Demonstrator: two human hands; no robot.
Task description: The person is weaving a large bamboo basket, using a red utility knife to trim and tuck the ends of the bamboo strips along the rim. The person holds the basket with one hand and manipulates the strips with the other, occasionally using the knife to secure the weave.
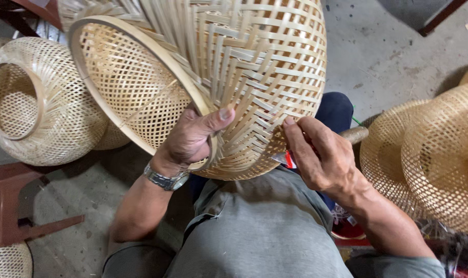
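Over the lap, a left hand (pixel 190 139) grips the rim of a woven basket (pixel 234 67), thumb pressed outside, while right hand (pixel 321 154) fingers pinch its lower strips.

I have only one view, from the camera on the person's head. It looks steeply down over the chest and lap to the concrete floor (pixel 388 56). It is very near to the work: the woven basket (pixel 254 67) fills the upper middle of the frame.
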